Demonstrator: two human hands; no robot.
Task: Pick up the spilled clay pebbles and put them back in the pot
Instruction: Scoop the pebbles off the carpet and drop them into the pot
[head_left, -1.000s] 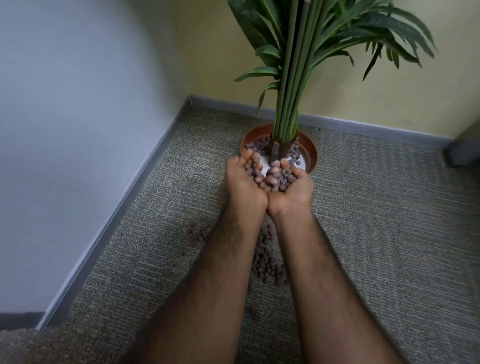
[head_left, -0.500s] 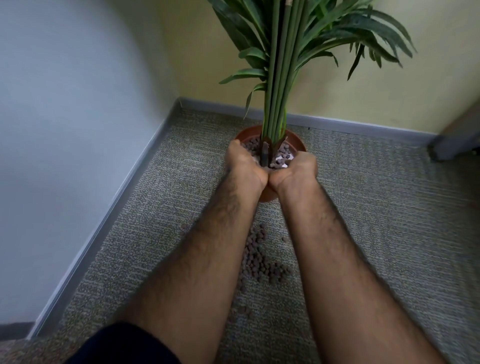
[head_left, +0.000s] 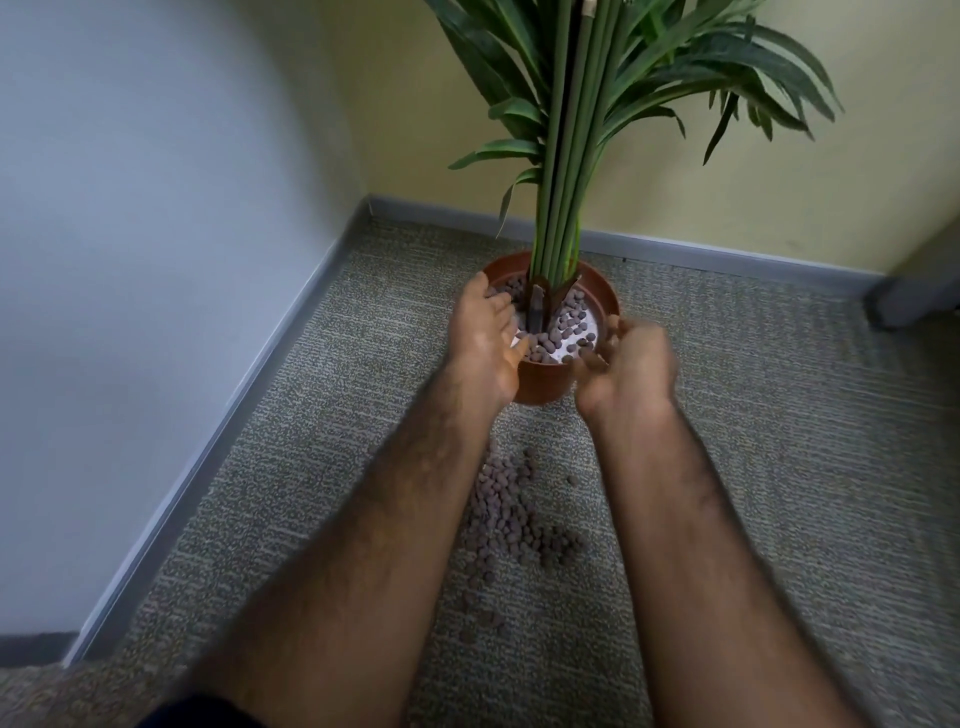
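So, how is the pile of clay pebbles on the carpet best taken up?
Probably scoop the pile of clay pebbles from its two long sides, cupped hands meeting beneath. The loose, small round pieces lie in a strip on flat carpet, so pinching would gather few.

round terracotta pot (head_left: 540, 382) upright on carpet, partly filled with brown clay pebbles (head_left: 566, 327); spilled pebbles (head_left: 511, 525) lie clustered on carpet just before it.

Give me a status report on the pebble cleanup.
Done: many clay pebbles lie in the pot. In hand: the left hand and right hand are at the pot's rim; the right is blurred, so any remaining pebbles are unclear. Left: a scattered pile of spilled pebbles on the carpet.
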